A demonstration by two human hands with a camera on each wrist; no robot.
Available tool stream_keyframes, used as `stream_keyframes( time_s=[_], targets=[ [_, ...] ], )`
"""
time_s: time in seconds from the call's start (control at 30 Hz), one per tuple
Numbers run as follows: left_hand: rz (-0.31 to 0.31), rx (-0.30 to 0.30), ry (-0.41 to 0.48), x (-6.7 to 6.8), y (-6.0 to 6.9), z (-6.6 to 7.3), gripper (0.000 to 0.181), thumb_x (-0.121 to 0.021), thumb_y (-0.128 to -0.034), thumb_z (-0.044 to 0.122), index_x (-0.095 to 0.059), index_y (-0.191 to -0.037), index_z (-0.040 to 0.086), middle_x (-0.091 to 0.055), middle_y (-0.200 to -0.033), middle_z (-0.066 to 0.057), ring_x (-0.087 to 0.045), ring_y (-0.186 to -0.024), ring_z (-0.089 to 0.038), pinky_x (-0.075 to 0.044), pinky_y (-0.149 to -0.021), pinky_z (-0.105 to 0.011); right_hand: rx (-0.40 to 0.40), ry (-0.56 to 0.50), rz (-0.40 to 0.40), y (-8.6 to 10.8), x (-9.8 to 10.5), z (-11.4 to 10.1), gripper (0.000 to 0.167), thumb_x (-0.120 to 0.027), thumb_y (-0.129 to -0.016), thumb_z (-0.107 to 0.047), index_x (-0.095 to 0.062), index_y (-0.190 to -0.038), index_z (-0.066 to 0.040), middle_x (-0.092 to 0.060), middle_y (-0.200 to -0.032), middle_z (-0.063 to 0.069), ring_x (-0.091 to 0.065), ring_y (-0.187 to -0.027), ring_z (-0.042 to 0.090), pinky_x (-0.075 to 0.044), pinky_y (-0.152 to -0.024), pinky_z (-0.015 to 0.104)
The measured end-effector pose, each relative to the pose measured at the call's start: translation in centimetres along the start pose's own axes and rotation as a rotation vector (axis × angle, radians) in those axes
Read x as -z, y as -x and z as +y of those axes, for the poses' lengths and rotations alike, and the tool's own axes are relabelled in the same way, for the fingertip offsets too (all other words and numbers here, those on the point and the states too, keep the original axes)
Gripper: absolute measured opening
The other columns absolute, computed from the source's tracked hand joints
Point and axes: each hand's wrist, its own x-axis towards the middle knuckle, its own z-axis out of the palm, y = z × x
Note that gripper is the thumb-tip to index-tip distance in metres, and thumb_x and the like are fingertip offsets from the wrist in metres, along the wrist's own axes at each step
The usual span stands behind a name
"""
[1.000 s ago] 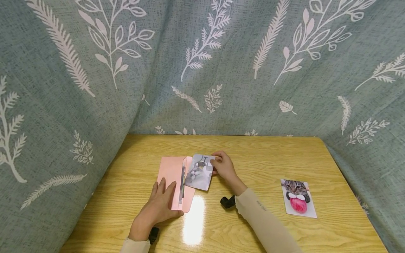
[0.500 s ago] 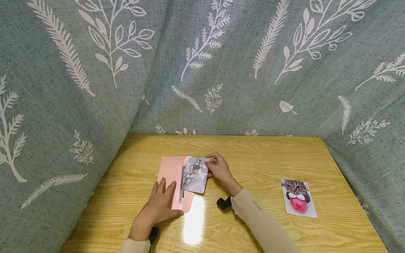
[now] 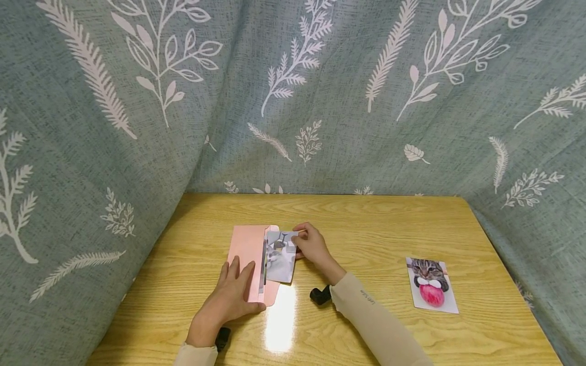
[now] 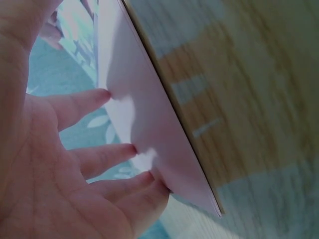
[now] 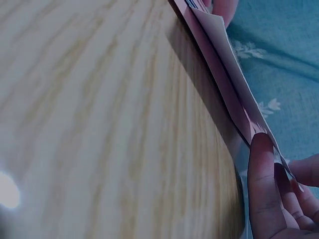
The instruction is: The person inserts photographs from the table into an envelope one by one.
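A wooden worktop (image 3: 366, 223) seen from above, with a pink envelope (image 3: 247, 244) lying on it, closer to the worktop's left edge than its right, its flap (image 3: 271, 300) spread out to the right. A person's two hands are apart, one at each side of the work. The left hand (image 3: 230, 297) rests on the envelope with fingers spread, the thumb by the corner nearest the viewer. The right hand (image 3: 314, 248) pinches the far right corner of a grey photo card (image 3: 280, 265) between thumb and fingers. The card is over the flap, its left edge up against the envelope's slot (whether that edge is inside, I cannot tell). In the slot runs a dark, partly coloured strip. Well apart, near the worktop's right edge, lies a second photo card (image 3: 429, 285), showing a striped cat above a round pink shape. Both sleeves are beige, with a small black device at each wrist. Beyond the worktop's far edge hangs a grey-green curtain (image 3: 339, 96) patterned with pale leaves.
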Motion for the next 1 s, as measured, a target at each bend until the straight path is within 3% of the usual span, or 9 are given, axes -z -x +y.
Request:
stream_keyframes(
  time_s=[1.0],
  targets=[
    [-0.010, 0.005, 0.004, 0.0, 0.0, -0.1, 0.109, -0.088, -0.0697, 0.053, -0.037, -0.155, 0.009, -0.011, -0.160, -0.033, -0.005, -0.144, -0.057, -0.030, -0.102, -0.072, 0.007, 0.024, -0.029, -0.2, -3.1, 0.0, 0.022, -0.062, -0.096, -0.002, -0.060, -0.118, -0.001, -0.052, -0.098, 0.013, -0.058, -0.062, 0.018, -0.058, -0.051, 0.036]
  ],
)
